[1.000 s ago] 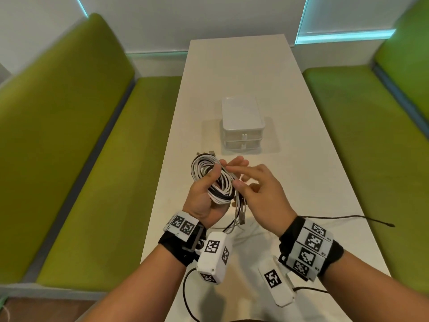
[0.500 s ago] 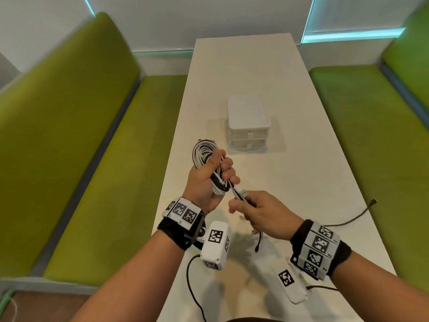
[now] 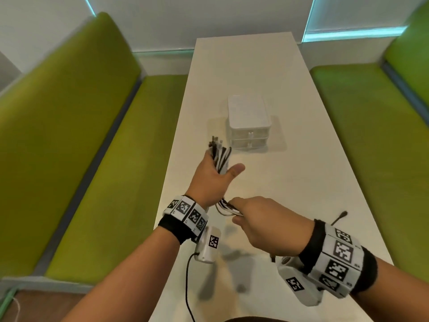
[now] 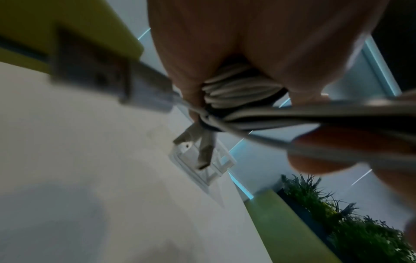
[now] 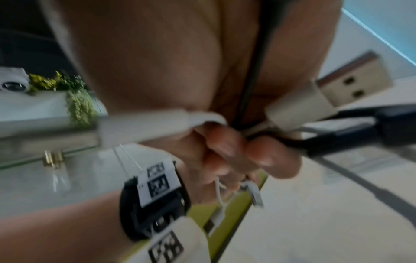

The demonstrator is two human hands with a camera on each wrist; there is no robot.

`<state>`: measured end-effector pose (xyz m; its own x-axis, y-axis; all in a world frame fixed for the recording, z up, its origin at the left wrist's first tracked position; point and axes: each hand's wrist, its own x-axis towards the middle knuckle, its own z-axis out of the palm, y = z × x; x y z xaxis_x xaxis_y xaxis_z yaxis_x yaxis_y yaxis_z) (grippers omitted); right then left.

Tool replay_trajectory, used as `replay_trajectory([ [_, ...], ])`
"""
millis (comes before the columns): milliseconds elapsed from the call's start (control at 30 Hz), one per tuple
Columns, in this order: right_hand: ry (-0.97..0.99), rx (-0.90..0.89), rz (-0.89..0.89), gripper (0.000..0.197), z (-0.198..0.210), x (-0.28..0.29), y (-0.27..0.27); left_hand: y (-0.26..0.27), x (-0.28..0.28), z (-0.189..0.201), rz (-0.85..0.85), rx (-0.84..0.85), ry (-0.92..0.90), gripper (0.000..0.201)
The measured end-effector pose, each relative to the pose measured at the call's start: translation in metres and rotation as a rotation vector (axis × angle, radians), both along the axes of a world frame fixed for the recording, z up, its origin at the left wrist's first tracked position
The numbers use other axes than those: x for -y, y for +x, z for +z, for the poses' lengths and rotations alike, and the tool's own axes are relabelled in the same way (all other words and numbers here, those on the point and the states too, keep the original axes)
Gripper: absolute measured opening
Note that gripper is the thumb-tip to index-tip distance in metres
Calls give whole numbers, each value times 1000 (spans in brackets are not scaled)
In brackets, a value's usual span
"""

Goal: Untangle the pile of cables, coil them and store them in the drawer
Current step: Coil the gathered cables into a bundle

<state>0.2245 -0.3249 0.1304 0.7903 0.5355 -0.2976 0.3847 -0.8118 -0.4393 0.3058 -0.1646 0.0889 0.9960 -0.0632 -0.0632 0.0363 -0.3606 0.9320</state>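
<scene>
My left hand (image 3: 222, 168) is stretched forward over the white table (image 3: 301, 182) and grips a bundle of white and black cables (image 3: 221, 155), thumb sticking out to the right. Several plugs poke out beyond its fingers. The bundle runs back under the palm to my right hand (image 3: 236, 212), which pinches its near end just beside the left wrist. In the left wrist view the white coil (image 4: 236, 89) sits between the fingers. The right wrist view has a white USB plug (image 5: 337, 89) close up. The white drawer unit (image 3: 249, 122) stands shut just beyond the left hand.
A loose black cable (image 3: 339, 218) lies near the table's right edge. Another black lead (image 3: 188, 287) hangs from my left wrist camera. Green benches (image 3: 104, 170) flank both sides of the table. The wall is at the far end.
My left hand has turned palm up and reached toward the drawer unit. My right hand has drawn the cable ends back toward the left wrist, pulling the round coil out into a long bundle.
</scene>
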Motion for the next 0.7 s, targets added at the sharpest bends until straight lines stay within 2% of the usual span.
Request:
replay_trajectory([
  [67, 34, -43, 31, 22, 9, 3, 2, -5, 3, -5, -110, -50, 134, 97],
  [100, 51, -48, 48, 24, 12, 5, 5, -6, 3, -9, -180, -62, 171, 89],
  [133, 62, -38, 71, 24, 17, 7, 9, -9, 3, -12, -262, -74, 170, 69],
  [167, 73, -21, 93, 24, 23, 9, 14, -14, 5, -12, -336, -112, 124, 46],
  [200, 88, 0, 104, 24, 28, 11, 19, -20, 7, -11, -379, -182, 25, 39],
  [233, 118, 22, 103, 23, 32, 14, 25, -27, 11, -8, -356, -292, -97, 44],
  [300, 182, 76, 68, 21, 38, 21, 35, -38, 15, -2, -273, -532, -314, 72],
  [333, 200, 103, 35, 21, 38, 25, 40, -39, 16, -3, -277, -599, -400, 82],
  [467, 175, 240, -12, 24, 34, 34, 51, -45, 15, -6, -443, -693, -650, 97],
  [567, 94, 384, -12, 39, 33, 35, 54, -49, 14, -10, -510, -721, -689, 75],
  [633, 139, 415, -49, 41, 30, 36, 56, -53, 17, -9, -459, -708, -613, 55],
  [700, 218, 432, -93, 40, 22, 38, 61, -55, 17, -8, -442, -754, -615, 39],
])
